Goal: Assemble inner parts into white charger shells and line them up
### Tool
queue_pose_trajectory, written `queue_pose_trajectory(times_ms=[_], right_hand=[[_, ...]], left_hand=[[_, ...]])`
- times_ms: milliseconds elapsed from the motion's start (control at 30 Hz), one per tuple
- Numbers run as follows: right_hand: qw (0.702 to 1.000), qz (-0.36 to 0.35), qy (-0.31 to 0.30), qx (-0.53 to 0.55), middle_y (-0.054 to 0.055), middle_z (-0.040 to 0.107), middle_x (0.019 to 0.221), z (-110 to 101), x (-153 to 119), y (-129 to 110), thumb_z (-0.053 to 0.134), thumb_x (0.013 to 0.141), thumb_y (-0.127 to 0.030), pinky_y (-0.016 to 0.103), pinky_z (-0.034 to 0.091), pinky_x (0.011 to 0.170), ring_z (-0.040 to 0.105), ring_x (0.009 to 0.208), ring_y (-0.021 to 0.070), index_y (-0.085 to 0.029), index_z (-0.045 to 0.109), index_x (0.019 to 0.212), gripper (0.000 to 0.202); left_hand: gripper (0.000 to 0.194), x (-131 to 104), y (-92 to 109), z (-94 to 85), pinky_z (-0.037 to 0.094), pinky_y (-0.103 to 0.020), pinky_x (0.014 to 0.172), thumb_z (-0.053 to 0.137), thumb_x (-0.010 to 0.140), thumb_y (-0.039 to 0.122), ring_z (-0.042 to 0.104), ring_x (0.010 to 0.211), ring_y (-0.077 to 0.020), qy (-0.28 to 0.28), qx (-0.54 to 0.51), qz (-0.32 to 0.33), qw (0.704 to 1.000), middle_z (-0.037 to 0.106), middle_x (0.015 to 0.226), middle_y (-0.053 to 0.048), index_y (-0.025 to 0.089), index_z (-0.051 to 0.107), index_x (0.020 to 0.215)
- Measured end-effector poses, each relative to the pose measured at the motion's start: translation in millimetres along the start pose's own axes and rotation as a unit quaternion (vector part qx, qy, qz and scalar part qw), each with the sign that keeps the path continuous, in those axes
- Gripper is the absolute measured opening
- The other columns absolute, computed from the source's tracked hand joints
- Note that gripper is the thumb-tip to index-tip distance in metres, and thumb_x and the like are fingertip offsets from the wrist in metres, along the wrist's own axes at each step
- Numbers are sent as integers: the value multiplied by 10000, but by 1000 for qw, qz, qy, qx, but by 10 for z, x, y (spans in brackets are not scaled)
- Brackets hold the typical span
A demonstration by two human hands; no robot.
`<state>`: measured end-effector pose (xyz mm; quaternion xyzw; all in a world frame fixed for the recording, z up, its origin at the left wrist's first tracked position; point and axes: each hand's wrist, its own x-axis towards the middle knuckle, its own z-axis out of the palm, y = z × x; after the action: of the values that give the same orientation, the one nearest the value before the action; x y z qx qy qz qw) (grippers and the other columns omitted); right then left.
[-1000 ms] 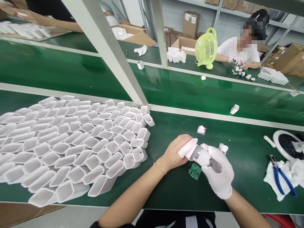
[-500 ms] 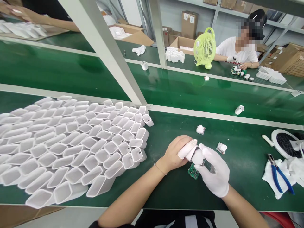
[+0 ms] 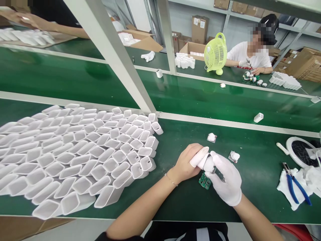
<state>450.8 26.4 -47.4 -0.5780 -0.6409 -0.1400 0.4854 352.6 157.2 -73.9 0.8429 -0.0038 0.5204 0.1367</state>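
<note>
My left hand, bare but for white covers on its fingertips, is closed around a small white plastic housing. My right hand wears a white glove; its thumb and fingers pinch a white-topped module at the housing's end. How far the module sits inside cannot be made out. Just below the hands lies a green circuit board. Beyond them on the bench are two white-topped modules, one farther back and one to the right.
Many open white housings stand packed at left. Blue-handled cutters rest on white cloth at right, near a round black-and-white object. Past the bench rail runs a green belt carrying a white housing. A co-worker sits opposite, near a green fan.
The white housings and small module on the belt have shifted right. Both hands keep nearly the same place and grip, and the view has moved slightly.
</note>
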Motion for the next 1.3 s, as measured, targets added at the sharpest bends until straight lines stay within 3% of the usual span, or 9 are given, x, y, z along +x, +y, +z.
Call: queue_pose_trajectory(times_ms=[300, 567, 667, 767, 833, 900, 1000, 1133, 1300], right_hand=[[1000, -4, -5, 1, 68, 652, 1036, -47, 63, -14, 594, 804, -87, 335, 527, 796, 623, 966, 202, -254, 388, 1379, 633], [997, -22, -3, -68, 55, 641, 830, -57, 195, -103, 557, 846, -113, 283, 529, 721, 636, 827, 184, -192, 549, 1041, 210], [999, -1, -20, -49, 66, 644, 915, -68, 152, -61, 587, 834, -126, 296, 530, 755, 631, 875, 192, -208, 558, 1090, 270], [994, 65, -44, 74, 74, 603, 1142, -87, 91, -25, 602, 848, -227, 352, 509, 876, 596, 1037, 216, -282, 488, 1288, 457], [953, 189, -62, 229, 89, 479, 1340, -88, 79, -20, 539, 891, -366, 399, 484, 938, 533, 1163, 234, -310, 335, 1419, 568], [862, 325, -92, 378, 113, 372, 1430, -71, 97, -25, 499, 899, -455, 412, 475, 950, 489, 1219, 240, -286, 219, 1469, 657], [768, 433, -143, 451, 131, 478, 1330, -32, 142, -39, 600, 837, -431, 376, 465, 955, 510, 1182, 224, -203, 294, 1430, 706], [768, 462, -132, 423, 84, 600, 1116, -8, 162, -50, 620, 801, -312, 344, 468, 919, 551, 1079, 196, -159, 434, 1318, 571], [784, 461, -105, 402, 65, 602, 1105, -11, 137, -33, 570, 763, -205, 317, 490, 854, 574, 993, 162, -170, 442, 1292, 546]], left_hand=[[443, 22, -6, 4, 491, -342, 787, 501, 809, 84, 531, 917, -200, 2, -21, -4, 1000, 560, 967, -123, 100, 443, 1247], [461, 38, 28, 2, 493, -342, 775, 499, 807, 102, 544, 915, -202, -7, -3, -11, 1000, 567, 947, -116, 118, 425, 1262], [462, 51, 43, -1, 490, -334, 783, 490, 789, 75, 538, 909, -195, -9, -15, -9, 1000, 557, 944, -117, 108, 434, 1247], [444, 64, 55, -13, 486, -326, 784, 505, 804, 103, 537, 902, -190, 2, -28, -18, 999, 549, 954, -113, 111, 434, 1243], [425, 66, 61, -18, 483, -322, 778, 543, 827, 167, 543, 899, -189, 11, -34, -39, 999, 550, 969, -109, 126, 436, 1236], [404, 58, 67, -12, 474, -322, 773, 555, 845, 234, 548, 901, -193, 9, -38, -54, 998, 556, 976, -107, 136, 440, 1219], [348, 33, 78, 21, 447, -337, 783, 481, 879, 255, 544, 897, -196, -10, -45, -43, 998, 564, 960, -105, 139, 437, 1204], [420, 2, 86, 66, 409, -371, 828, 418, 916, 381, 514, 954, -218, -35, -67, -17, 997, 547, 1001, -122, 134, 396, 1255], [499, 20, 73, 39, 358, -394, 871, 331, 950, 466, 462, 1016, -237, -108, -87, 11, 990, 523, 1057, -147, 106, 348, 1295]])
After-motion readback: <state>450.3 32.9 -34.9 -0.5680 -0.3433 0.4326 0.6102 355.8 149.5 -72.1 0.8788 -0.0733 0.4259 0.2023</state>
